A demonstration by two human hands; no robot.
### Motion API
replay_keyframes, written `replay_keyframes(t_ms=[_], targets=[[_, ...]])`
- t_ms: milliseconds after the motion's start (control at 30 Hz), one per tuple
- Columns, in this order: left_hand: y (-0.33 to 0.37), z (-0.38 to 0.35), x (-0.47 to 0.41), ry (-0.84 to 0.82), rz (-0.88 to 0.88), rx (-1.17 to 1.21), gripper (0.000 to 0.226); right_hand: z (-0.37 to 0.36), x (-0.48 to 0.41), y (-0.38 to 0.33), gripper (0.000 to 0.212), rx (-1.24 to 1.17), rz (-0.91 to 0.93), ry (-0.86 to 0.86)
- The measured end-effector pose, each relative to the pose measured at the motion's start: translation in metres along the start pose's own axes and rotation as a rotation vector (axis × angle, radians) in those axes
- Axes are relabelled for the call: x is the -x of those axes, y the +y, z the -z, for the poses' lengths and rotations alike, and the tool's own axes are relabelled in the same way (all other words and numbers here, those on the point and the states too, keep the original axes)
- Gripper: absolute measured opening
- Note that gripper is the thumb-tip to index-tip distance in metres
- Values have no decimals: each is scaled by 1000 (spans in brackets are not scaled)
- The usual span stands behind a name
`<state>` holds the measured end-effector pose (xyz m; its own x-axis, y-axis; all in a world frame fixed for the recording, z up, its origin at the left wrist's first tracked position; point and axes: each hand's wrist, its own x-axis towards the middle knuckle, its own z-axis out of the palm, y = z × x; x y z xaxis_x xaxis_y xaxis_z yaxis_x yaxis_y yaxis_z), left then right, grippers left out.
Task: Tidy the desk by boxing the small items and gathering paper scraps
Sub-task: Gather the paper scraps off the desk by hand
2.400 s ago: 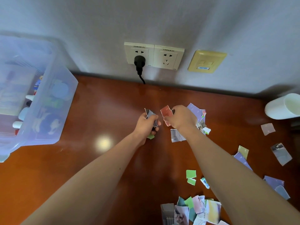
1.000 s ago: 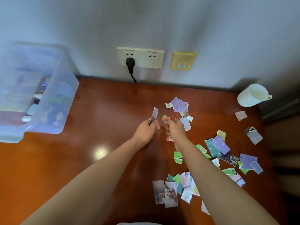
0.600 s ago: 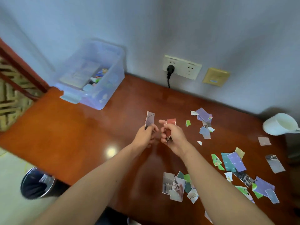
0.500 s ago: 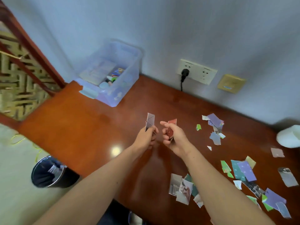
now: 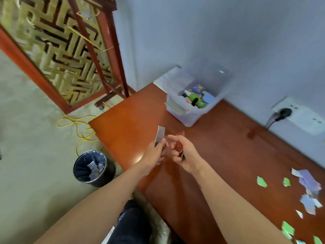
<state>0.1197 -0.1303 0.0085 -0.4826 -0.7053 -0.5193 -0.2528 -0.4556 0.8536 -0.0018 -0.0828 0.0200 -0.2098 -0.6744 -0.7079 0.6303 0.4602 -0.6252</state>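
Note:
My left hand (image 5: 155, 154) pinches a grey paper scrap (image 5: 159, 136) upright above the reddish wooden desk (image 5: 219, 155). Close beside it, my right hand (image 5: 182, 153) grips a red scrap (image 5: 179, 143), index finger stretched toward the left hand. Several purple, green and white scraps (image 5: 307, 184) lie scattered at the desk's right side. A clear plastic box (image 5: 191, 95) holding small items stands at the desk's far corner against the wall.
A black waste bin (image 5: 91, 168) with some scraps inside stands on the floor left of the desk. A yellow cable (image 5: 77, 127) lies on the floor near a lattice screen (image 5: 58, 46). A wall socket (image 5: 297, 117) with a black plug is at right.
The view has swung left, bringing the bin, floor and lattice screen into sight. Both hands keep holding their scraps and stay close together over the desk's left part.

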Motion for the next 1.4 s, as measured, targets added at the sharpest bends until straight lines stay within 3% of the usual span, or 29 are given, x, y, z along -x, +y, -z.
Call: replay_keyframes(t_ms=[200, 300, 533, 733, 900, 1133, 1400], targets=[[-3, 121, -33, 144, 29, 112, 43, -116, -65, 15, 8, 203, -61, -124], [-15, 179, -51, 250, 64, 187, 43, -174, -102, 29, 13, 295, -119, -227], [-67, 288, -73, 456, 203, 274, 40, -283, -176, 81, 21, 401, -310, -289], [-90, 343, -81, 524, 288, 330, 36, -346, -213, 112, 12, 470, -354, -198], [-131, 383, -94, 547, 406, 418, 26, -369, -254, 152, 7, 605, -397, -128], [-225, 423, -145, 507, 603, 500, 22, -366, -339, 247, 18, 761, -405, -43], [-336, 451, -206, 586, 673, 560, 21, -344, -434, 345, 16, 953, -423, -56]])
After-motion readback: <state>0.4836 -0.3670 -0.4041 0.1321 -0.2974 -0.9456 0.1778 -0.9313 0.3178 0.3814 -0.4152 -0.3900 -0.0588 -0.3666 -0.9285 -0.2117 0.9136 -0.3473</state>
